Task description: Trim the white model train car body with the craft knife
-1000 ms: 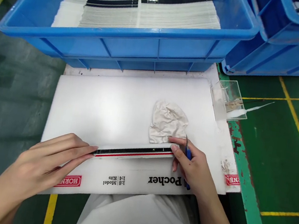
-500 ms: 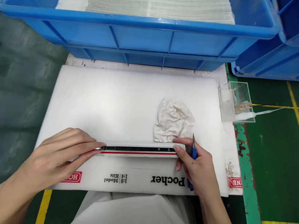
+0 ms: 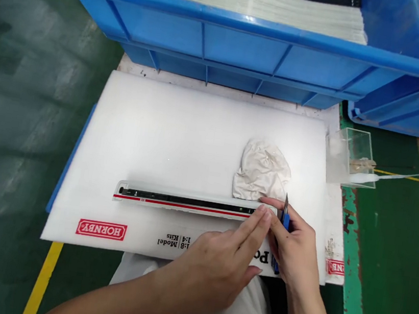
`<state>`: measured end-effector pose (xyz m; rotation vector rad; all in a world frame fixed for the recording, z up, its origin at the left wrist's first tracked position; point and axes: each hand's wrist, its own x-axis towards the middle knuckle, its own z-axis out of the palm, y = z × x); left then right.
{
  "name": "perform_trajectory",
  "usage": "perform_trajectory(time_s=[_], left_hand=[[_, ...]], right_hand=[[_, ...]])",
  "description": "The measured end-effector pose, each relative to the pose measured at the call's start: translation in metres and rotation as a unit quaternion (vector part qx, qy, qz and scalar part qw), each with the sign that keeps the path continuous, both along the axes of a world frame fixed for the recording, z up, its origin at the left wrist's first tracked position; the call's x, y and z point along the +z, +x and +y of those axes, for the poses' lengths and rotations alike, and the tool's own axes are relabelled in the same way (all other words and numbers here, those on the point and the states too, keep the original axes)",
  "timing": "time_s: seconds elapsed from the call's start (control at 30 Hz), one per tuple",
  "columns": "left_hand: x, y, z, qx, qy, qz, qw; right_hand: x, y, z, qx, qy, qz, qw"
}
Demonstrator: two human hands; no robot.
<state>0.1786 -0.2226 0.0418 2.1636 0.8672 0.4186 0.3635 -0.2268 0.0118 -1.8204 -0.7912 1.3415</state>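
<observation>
A long white model train carriage body (image 3: 172, 204), with a black window band and a thin red stripe, lies lengthwise on a white foam sheet (image 3: 166, 131). My right hand (image 3: 296, 245) grips its right end between thumb and fingers. The same hand holds a blue-handled craft knife (image 3: 285, 219), blade pointing away from me. Reaching across, my left hand (image 3: 214, 266) lays its outstretched index and middle fingertips on the carriage's right end, beside my right thumb. Its thumb stays apart from those fingers. The carriage's far right tip is partly hidden by my fingers.
A crumpled white cloth (image 3: 261, 171) lies just beyond the carriage. Behind the foam stands a blue crate (image 3: 243, 48) with stacked white-and-black parts (image 3: 275, 6). At the right edge, a clear box (image 3: 352, 155) holds a white-tipped tool and a brush-like stick.
My left hand has left the carriage's left end and crossed to its right end. My right hand keeps the knife and its grip. The view has shifted, moving the scene right.
</observation>
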Motion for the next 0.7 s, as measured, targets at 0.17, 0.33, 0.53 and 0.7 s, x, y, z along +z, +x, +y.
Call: perform_trajectory(time_s=[0.17, 0.33, 0.53, 0.7], left_hand=[[-0.016, 0.014, -0.003, -0.012, -0.011, 0.109, 0.994], [-0.014, 0.0, -0.009, -0.018, -0.006, 0.131, 0.991], [-0.011, -0.044, -0.025, 0.094, 0.054, 0.174, 0.979], [-0.01, -0.051, -0.026, 0.106, 0.006, 0.194, 0.975]], right_hand=[[-0.005, 0.002, -0.003, -0.008, -0.004, 0.008, 1.0], [-0.006, 0.003, -0.005, -0.027, -0.015, 0.002, 1.0], [-0.006, 0.002, -0.006, -0.05, -0.01, -0.014, 0.999], [-0.008, 0.001, -0.007, -0.061, -0.007, -0.024, 0.998]])
